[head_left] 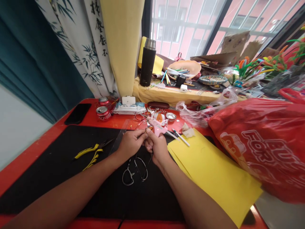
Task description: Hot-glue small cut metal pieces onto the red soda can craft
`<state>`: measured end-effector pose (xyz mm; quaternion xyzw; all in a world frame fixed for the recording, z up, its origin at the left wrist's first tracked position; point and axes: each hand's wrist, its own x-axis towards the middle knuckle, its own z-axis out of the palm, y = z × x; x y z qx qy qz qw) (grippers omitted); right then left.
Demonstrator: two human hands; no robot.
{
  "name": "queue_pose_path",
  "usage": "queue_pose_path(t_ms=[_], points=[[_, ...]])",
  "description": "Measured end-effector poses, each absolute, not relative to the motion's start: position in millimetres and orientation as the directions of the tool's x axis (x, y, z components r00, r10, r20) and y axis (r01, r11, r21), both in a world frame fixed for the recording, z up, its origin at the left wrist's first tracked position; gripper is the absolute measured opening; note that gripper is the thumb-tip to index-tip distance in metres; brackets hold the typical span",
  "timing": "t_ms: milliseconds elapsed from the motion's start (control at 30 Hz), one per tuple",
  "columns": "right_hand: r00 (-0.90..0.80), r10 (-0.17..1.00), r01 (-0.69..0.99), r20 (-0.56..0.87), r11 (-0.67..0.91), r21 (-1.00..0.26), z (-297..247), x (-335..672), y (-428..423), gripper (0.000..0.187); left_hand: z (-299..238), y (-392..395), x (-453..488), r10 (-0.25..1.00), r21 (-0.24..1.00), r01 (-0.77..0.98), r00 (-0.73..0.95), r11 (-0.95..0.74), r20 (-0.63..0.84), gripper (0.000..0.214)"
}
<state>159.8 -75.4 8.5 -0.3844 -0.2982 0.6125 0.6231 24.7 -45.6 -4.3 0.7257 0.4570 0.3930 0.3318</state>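
Two bare forearms come in from the bottom of the view, both hands up together mid-bench. The right hand [156,148] has a closed grip on a pink glue gun [156,127], fingers wrapped round it. The gun sits just above both hands, tilted, over the far edge of a black mat [152,197]. The left hand [130,143] is beside it, touching the right hand, its grip closed to a pinch at the front of the gun. Whatever is in that pinch is too small to tell.

Scissors [134,170] lie on the mat just below the hands, yellow-handled pliers [89,154] further left. A clear ruler [118,140] lies by the left hand. Yellow paper [214,181] overlaps the mat's right side, with a white stick [180,137] and a crumpled tissue [188,131] near its top edge.

The red bench [78,128] also carries two red cans [103,113], a wet wipes pack [128,108], a black phone [77,113] and a small metal dish [171,116]. A big red plastic bag [262,146] sits at right, a clear plastic bag [202,111] beside it. Behind, on a yellow-covered ledge [176,97], stands a black flask [147,63].
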Motion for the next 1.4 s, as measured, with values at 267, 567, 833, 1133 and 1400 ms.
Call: queue_pose_path(t_ms=[267, 567, 833, 1133, 1400], points=[[0.08, 0.99, -0.535, -0.119, -0.058, -0.843, 3.8, 159.3, -74.4, 0.062, -9.0, -44.2, 24.8, 0.929, 0.854, 0.392, 0.28, -0.341, 0.243, 0.032], [0.082, 0.989, -0.528, -0.126, -0.064, -0.847, 2.1, 159.6, -74.3, 0.062, -12.1, -43.7, 25.3, 0.931, 0.856, 0.394, 0.279, -0.336, 0.237, 0.033], [0.075, 0.989, -0.533, -0.125, -0.067, -0.844, 2.2, 159.7, -73.9, 0.061, -12.8, -43.0, 24.4, 0.928, 0.852, 0.399, 0.29, -0.339, 0.233, 0.034], [0.063, 0.993, -0.532, -0.102, -0.054, -0.845, 7.0, 159.7, -75.5, 0.063, -5.1, -47.1, 25.3, 0.926, 0.847, 0.394, 0.268, -0.358, 0.267, 0.034], [0.079, 0.992, -0.546, -0.103, -0.043, -0.836, 10.4, 158.8, -75.4, 0.062, -3.7, -47.9, 25.2, 0.925, 0.844, 0.396, 0.269, -0.361, 0.27, 0.037]])
